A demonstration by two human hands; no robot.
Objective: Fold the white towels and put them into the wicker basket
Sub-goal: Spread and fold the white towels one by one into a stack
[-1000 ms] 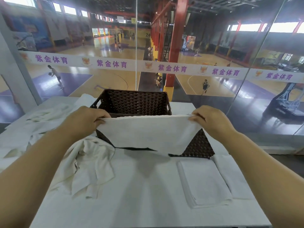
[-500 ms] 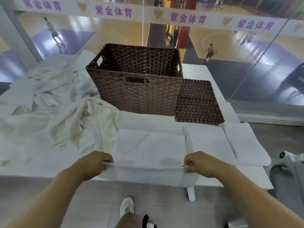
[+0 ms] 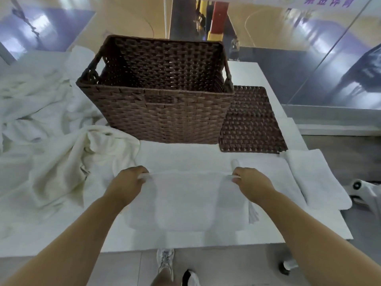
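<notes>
A person's two hands pinch the far corners of a white rectangular terry towel (image 3: 185, 199) lying flat on the white surface (image 3: 309, 230), left hand (image 3: 128, 182) at one corner, right hand (image 3: 252, 183) at the other, fingers curled on the cloth. Behind it stands the dark brown woven wicker basket (image 3: 158, 112), nothing visible inside, its flat wicker lid (image 3: 250, 120) just beside it. A heap of crumpled white towels (image 3: 61, 153) sits left; folded white towels (image 3: 317, 178) lie right.
</notes>
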